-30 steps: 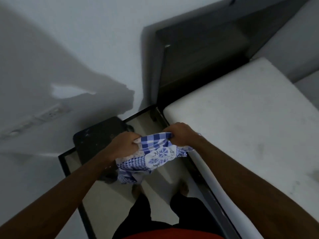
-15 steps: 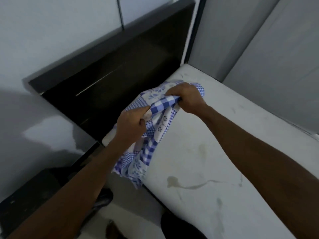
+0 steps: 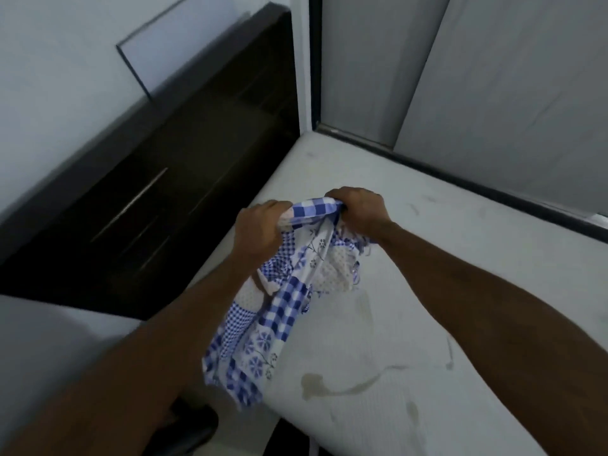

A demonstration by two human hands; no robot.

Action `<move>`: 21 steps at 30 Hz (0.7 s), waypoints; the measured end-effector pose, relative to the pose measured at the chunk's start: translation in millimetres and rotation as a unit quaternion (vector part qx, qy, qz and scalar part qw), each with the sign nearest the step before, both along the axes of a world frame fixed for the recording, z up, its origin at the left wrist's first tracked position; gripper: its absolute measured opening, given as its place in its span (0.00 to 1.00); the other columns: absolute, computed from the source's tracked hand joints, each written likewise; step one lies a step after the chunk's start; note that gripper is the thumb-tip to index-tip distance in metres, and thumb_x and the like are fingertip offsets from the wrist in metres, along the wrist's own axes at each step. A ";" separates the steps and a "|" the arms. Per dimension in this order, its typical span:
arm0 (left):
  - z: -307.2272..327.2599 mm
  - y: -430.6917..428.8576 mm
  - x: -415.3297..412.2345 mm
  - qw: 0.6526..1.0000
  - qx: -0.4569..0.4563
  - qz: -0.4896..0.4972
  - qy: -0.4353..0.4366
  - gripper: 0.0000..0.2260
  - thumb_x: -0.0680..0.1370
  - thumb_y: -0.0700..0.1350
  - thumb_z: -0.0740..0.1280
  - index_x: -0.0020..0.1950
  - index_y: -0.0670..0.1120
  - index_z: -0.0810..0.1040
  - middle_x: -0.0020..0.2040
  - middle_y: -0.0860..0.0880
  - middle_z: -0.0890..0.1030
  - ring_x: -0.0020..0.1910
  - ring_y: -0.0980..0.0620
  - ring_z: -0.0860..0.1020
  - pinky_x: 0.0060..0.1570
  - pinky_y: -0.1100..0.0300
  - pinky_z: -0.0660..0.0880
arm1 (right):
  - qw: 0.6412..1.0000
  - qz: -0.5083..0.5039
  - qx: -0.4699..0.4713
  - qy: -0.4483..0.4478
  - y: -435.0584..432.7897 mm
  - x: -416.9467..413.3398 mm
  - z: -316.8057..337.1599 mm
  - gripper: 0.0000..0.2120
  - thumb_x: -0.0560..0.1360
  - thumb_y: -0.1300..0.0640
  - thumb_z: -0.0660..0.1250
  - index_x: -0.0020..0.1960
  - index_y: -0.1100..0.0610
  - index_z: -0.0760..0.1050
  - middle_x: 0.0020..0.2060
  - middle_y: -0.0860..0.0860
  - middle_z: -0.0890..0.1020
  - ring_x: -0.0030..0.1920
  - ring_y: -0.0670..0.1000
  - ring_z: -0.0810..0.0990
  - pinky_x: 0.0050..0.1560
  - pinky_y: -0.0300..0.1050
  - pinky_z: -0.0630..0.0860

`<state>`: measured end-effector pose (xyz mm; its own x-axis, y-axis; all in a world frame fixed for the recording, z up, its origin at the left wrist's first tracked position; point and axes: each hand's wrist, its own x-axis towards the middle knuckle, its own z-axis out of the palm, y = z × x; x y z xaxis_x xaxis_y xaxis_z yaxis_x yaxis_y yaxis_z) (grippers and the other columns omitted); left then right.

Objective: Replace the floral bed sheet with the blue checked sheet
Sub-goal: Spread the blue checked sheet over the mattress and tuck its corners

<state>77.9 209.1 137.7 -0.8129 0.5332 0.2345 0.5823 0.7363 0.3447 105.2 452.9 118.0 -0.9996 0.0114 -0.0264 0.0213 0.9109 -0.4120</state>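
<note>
The bare white mattress [image 3: 444,274] fills most of the right and lower part of the view, and no sheet lies on it. At its left end stands a dark wooden headboard [image 3: 158,199] against the pale wall. Behind its far side there are tall grey panels [image 3: 510,93] with a dark strip along their foot (I cannot tell if they are doors or a wardrobe). The blue checked sheet [image 3: 279,311] is bunched up in the air above the left edge of the mattress, near the headboard. It is a patchwork of large blue checks, small checks, blue flowers and cream dotted pieces. Its upper end is stretched short between the two hands, and the rest hangs down in a loose twisted bundle. The lowest corner drops past the mattress edge toward the floor. The left hand [image 3: 260,228] grips the upper end from the left side, and its fingers [image 3: 279,205] are curled tight round the cloth. The right hand [image 3: 360,209] holds the same end just beside it, knuckles up, with the fingers closed over a fold of big checks. On the mattress below the sheet there is a brownish stain [image 3: 316,385] with a thin trail to the right.
</note>
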 end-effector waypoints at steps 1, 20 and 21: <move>12.5 3.0 -17.1 1.000 0.005 0.005 0.006 0.26 0.66 0.42 0.60 0.63 0.45 0.80 0.55 0.45 0.83 0.49 0.40 0.82 0.46 0.47 0.79 | 1.000 0.000 0.011 0.017 2.1 -16.0 12.6 0.21 0.74 0.57 0.63 0.64 0.44 0.77 0.60 0.47 0.82 0.61 0.55 0.79 0.54 0.50 0.75; 119.1 64.1 -100.4 0.965 0.062 -0.104 0.233 0.23 0.70 0.39 0.60 0.63 0.43 0.81 0.54 0.44 0.84 0.48 0.41 0.82 0.45 0.45 0.78 | 0.944 -0.008 -0.031 0.329 84.1 -96.2 131.6 0.17 0.67 0.65 0.65 0.54 0.54 0.82 0.50 0.52 0.85 0.52 0.58 0.82 0.51 0.49 0.76; 91.9 62.4 -85.7 0.971 0.054 -0.108 0.208 0.22 0.70 0.38 0.61 0.63 0.43 0.81 0.54 0.45 0.84 0.47 0.42 0.82 0.44 0.46 0.77 | 0.949 -0.003 -0.021 0.314 85.2 -83.2 106.6 0.16 0.68 0.64 0.65 0.53 0.53 0.82 0.51 0.52 0.85 0.53 0.57 0.82 0.52 0.52 0.77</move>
<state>-7.8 271.6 229.6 -0.5068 0.6356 0.5824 0.8249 0.5537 0.1135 22.0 538.1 224.7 -0.8188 0.0285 0.5734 -0.2357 0.8940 -0.3811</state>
